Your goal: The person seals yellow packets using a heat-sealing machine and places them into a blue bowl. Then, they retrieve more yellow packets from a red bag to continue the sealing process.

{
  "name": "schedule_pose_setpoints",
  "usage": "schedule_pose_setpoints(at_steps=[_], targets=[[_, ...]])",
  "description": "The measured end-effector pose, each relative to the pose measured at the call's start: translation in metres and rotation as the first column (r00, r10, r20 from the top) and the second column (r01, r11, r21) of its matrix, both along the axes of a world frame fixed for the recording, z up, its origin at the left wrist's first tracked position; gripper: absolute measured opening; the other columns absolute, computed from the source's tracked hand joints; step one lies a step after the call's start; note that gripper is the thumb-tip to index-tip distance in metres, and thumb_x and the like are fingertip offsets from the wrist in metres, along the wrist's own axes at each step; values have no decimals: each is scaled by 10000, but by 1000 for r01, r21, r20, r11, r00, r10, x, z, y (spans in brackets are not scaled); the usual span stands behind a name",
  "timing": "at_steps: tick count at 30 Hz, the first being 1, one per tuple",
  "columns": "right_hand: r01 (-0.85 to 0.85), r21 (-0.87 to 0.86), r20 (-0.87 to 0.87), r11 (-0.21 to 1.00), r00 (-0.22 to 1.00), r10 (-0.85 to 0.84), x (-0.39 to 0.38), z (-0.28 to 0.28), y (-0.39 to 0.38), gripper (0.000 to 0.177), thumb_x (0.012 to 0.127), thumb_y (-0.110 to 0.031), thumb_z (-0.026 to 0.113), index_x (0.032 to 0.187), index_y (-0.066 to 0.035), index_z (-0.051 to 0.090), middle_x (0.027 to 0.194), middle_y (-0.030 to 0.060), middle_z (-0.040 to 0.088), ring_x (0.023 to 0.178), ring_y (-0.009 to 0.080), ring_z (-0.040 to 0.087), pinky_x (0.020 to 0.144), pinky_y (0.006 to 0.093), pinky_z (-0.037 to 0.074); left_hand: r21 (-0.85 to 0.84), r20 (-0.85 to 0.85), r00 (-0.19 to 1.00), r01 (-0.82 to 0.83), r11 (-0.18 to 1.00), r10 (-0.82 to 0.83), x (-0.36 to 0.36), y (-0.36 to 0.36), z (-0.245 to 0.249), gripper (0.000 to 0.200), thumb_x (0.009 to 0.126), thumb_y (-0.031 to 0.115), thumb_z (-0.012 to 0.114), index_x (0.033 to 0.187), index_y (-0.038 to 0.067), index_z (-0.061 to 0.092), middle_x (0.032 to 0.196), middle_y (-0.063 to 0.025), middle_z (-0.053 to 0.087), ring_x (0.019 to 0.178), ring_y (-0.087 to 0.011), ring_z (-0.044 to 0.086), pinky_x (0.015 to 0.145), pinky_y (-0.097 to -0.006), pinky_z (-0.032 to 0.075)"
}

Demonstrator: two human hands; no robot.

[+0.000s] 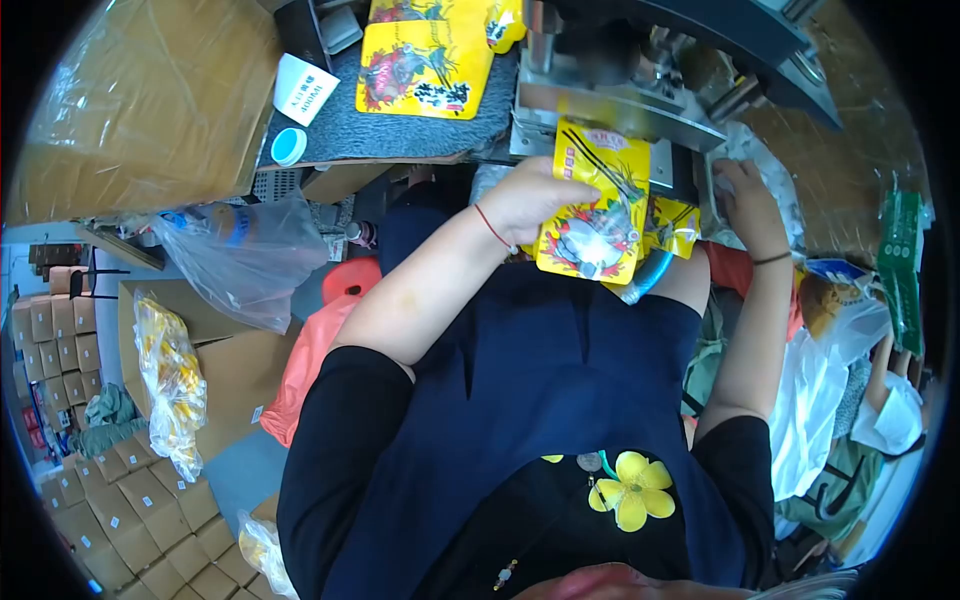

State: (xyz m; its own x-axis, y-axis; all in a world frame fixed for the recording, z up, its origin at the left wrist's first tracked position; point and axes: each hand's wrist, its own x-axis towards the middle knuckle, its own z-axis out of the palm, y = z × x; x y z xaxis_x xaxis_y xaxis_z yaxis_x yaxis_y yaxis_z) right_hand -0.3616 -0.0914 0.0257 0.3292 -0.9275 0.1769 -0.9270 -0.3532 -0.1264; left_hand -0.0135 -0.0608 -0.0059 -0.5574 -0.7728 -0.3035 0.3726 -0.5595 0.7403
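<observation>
Yellow pouch (610, 190) is pinched by the left hand (528, 200) at the machine (680, 124); the right hand's (748, 208) grip cannot be told. If tilted, its top could be creased.

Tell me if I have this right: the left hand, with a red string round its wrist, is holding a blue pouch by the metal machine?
Not quite: the pouch is mostly yellow, not blue, as the head view shows. The left hand, with a red string round its wrist, is indeed holding it by the metal machine.
</observation>
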Motion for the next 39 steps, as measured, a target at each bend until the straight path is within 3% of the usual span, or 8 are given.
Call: schedule_pose_setpoints(at_steps=[5, 6, 9, 15, 16, 25, 35, 39], targets=[[107, -92, 51, 990, 993, -103, 3, -9, 7, 292, 899, -95, 635, 1184, -139, 586, 1112, 167, 654, 951, 421, 652, 770, 488, 531, -730, 489, 484, -230, 644, 726, 52, -31, 6, 376, 983, 228, 649, 1228, -5, 486, 1136, -177, 646, 948, -244, 648, 824, -416, 537], [96, -97, 15, 991, 995, -95, 4, -4, 9, 281, 928, -128, 623, 1205, -128, 575, 1142, 180, 672, 963, 418, 661, 767, 483, 538, -970, 186, 149, 187, 157, 971, 80, -50, 5, 505, 952, 266, 666, 1328, 5, 451, 1303, -257, 553, 1179, -363, 570, 983, -486, 471], [275, -113, 153, 955, 954, -257, -2, -14, 5, 257, 964, -172, 611, 1210, -101, 579, 1131, 187, 681, 955, 403, 674, 779, 458, 547, -577, 409, -111, 737, 351, 906, 133, -51, -26, 646, 897, 302, 708, 1455, 96, 455, 1446, -275, 454, 1364, -449, 420, 1125, -517, 349], [203, -359, 364, 911, 929, -63, 5, 1, 24, 207, 1012, -186, 583, 1130, -27, 643, 1043, 195, 690, 936, 372, 671, 814, 396, 529, -846, 434, 342, 474, 246, 834, 123, 21, -19, 404, 924, 193, 686, 1303, 73, 614, 1203, -174, 680, 1109, -341, 651, 934, -421, 509], [191, -332, 380, 924, 923, -54, 12, 2, 27, 204, 1014, -181, 578, 1123, -24, 649, 1034, 195, 689, 935, 372, 668, 816, 390, 525, -816, 546, 470, 111, 567, 694, 111, 25, -2, 257, 936, 151, 677, 1152, 13, 688, 962, -167, 727, 869, -298, 715, 783, -336, 548], [-244, -72, 796, 967, 570, 203, 125, 53, 61, 136, 920, -100, 711, 1000, 8, 694, 834, 87, 678, 719, 168, 650, 672, 268, 514, -692, 553, 741, 153, 705, 382, 21, 53, 2, 300, 900, 279, 765, 965, -12, 729, 780, -119, 712, 682, -162, 690, 622, -306, 509], [-450, 124, 572, 884, 761, 307, 86, 60, 50, 271, 1020, -234, 552, 1125, -14, 669, 1067, 175, 693, 1000, 353, 652, 888, 393, 513, -123, 81, 982, 180, 976, -171, -20, 77, 2, 256, 978, 145, 660, 1166, -28, 674, 1093, -78, 739, 982, -137, 689, 904, -291, 537], [55, -41, 37, 998, 998, -53, 35, 46, 28, 361, 1002, -348, 572, 1175, -41, 652, 1146, 199, 644, 1093, 398, 608, 928, 456, 496, -123, 89, 996, 18, 992, -7, -14, 51, -5, 296, 884, -8, 667, 1176, -59, 655, 1097, -130, 731, 963, -171, 710, 886, -307, 559]])
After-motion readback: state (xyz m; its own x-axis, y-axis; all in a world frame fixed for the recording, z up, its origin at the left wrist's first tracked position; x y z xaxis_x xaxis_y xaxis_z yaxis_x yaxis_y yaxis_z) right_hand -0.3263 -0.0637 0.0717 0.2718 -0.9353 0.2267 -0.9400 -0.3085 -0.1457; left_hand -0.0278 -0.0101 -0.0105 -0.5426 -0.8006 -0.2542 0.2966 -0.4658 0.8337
